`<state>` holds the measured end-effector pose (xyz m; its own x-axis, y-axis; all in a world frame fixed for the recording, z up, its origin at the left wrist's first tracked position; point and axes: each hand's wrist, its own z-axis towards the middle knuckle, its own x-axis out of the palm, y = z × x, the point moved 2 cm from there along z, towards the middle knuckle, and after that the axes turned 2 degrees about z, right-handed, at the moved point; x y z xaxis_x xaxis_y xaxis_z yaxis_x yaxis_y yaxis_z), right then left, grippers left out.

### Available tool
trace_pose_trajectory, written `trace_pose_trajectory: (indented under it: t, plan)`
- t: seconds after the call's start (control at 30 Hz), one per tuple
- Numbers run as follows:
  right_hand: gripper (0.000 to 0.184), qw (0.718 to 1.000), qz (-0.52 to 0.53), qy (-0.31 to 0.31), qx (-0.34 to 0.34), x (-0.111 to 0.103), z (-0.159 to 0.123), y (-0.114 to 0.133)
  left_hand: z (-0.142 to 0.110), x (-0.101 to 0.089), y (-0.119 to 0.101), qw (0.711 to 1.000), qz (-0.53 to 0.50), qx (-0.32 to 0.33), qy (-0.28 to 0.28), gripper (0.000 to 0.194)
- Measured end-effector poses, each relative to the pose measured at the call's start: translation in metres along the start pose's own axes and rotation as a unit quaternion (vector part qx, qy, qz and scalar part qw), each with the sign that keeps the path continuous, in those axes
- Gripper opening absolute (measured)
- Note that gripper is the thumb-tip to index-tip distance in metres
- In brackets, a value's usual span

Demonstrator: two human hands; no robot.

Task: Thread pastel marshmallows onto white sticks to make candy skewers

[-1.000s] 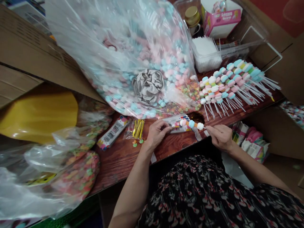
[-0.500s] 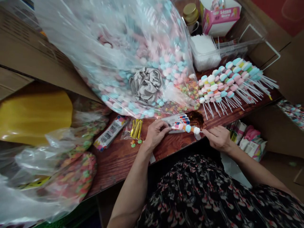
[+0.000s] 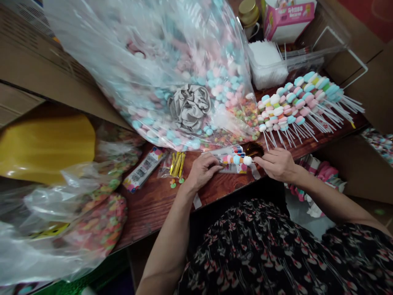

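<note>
My left hand (image 3: 202, 170) pinches the mouth of a small printed clear wrapper (image 3: 229, 157) lying on the wooden table (image 3: 159, 200). My right hand (image 3: 276, 164) pinches the stick end of a marshmallow skewer (image 3: 238, 159), whose pink, blue and white pieces sit partly inside that wrapper. Both hands rest near the table's front edge. A row of finished marshmallow skewers (image 3: 294, 104) lies to the right behind my right hand, sticks pointing right and toward me.
A huge clear bag of pastel marshmallows (image 3: 172, 69) with a grey scrunchie fills the table's back. Gold twist ties (image 3: 177, 164) and a wrapper pack (image 3: 144, 169) lie left of my hands. Bags of colourful candy (image 3: 101, 223) sit far left; a white stick tub (image 3: 267, 67) and pink box (image 3: 287, 18) behind.
My right hand has moved left, pushing the skewer further into the wrapper. My left hand has stayed on the wrapper's mouth.
</note>
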<state>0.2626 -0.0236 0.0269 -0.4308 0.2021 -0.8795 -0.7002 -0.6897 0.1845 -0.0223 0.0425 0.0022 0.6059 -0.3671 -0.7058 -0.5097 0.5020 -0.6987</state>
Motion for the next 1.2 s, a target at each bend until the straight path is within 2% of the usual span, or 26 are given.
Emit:
trace_pose_trajectory:
  t: [0.07, 0.17, 0.3, 0.4, 0.5, 0.6, 0.67, 0.77, 0.9, 0.97, 1.0, 1.03, 1.1, 1.2]
  plan:
    - [0.024, 0.999, -0.027, 0.007, -0.043, -0.005, 0.003, -0.003, 0.0, -0.001, 0.0, 1.0, -0.002, 0.004, 0.0, 0.017]
    - [0.023, 0.996, -0.06, 0.013, -0.066, -0.015, 0.008, -0.012, 0.001, -0.002, 0.001, 1.0, -0.005, 0.011, 0.01, 0.017]
    - [0.023, 0.998, -0.05, 0.022, -0.043, -0.024, 0.014, -0.021, 0.003, -0.005, -0.002, 0.998, 0.009, 0.028, 0.051, 0.017]
    - [0.022, 0.998, -0.035, 0.018, -0.048, -0.025, 0.017, -0.019, 0.005, -0.005, -0.006, 0.997, 0.016, 0.04, 0.07, 0.017]
    - [0.022, 0.998, -0.031, 0.002, -0.059, -0.024, 0.017, -0.012, 0.004, -0.004, -0.009, 0.997, 0.009, 0.042, 0.072, 0.016]
    - [0.023, 0.999, -0.025, 0.004, -0.037, -0.022, 0.013, -0.006, 0.002, -0.003, -0.009, 0.999, -0.008, 0.03, 0.044, 0.017]
    - [0.022, 1.0, 0.003, 0.016, -0.003, -0.02, 0.009, -0.005, 0.001, -0.001, -0.009, 0.999, -0.02, 0.021, 0.018, 0.019]
    - [0.022, 0.993, 0.104, 0.022, 0.053, -0.016, 0.002, -0.007, -0.001, 0.002, -0.012, 0.999, -0.031, 0.022, 0.002, 0.019]
    - [0.021, 0.979, 0.195, 0.004, 0.062, -0.013, -0.004, -0.008, -0.006, 0.006, -0.015, 0.999, -0.037, 0.015, -0.013, 0.017]
    - [0.021, 0.985, 0.169, -0.003, 0.043, -0.014, -0.006, -0.006, -0.008, 0.007, -0.013, 0.999, -0.04, -0.006, -0.032, 0.007]
    - [0.021, 0.99, 0.139, -0.009, 0.032, -0.014, -0.007, -0.005, -0.009, 0.007, -0.012, 0.999, -0.036, -0.012, -0.034, 0.01]
    - [0.022, 0.994, 0.103, -0.016, 0.02, -0.015, -0.007, -0.004, -0.01, 0.008, -0.01, 0.999, -0.027, -0.01, -0.028, 0.022]
    - [0.023, 0.999, 0.031, -0.029, -0.008, -0.015, -0.009, -0.001, -0.01, 0.009, -0.008, 1.0, 0.009, 0.014, 0.006, 0.04]
    - [0.026, 0.998, -0.038, -0.031, -0.048, -0.014, -0.011, 0.003, -0.008, 0.01, -0.008, 0.994, 0.076, 0.048, 0.055, 0.041]
